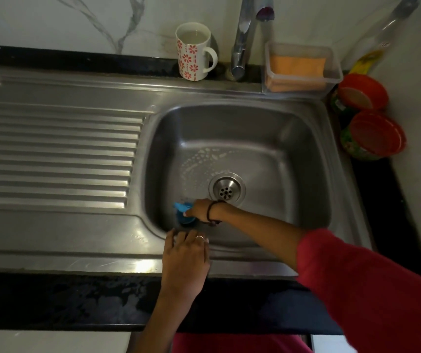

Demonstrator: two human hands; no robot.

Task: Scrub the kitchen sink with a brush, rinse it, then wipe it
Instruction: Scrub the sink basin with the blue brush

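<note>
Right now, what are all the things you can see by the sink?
sink: one, steel, in the middle, soapy foam on its floor
draining board: one, steel, ribbed, left of the basin
drain strainer: one, steel, basin floor
tap: one, steel, behind the basin
mug: one, white with red flowers, left of the tap
plastic box: one, clear, orange sponge inside, right of the tap
jars: two, red lids, far right
bottle: one, clear, back corner
brush: one, blue, basin's front left corner
right hand: holds the brush
left hand: rests on the front rim
</note>
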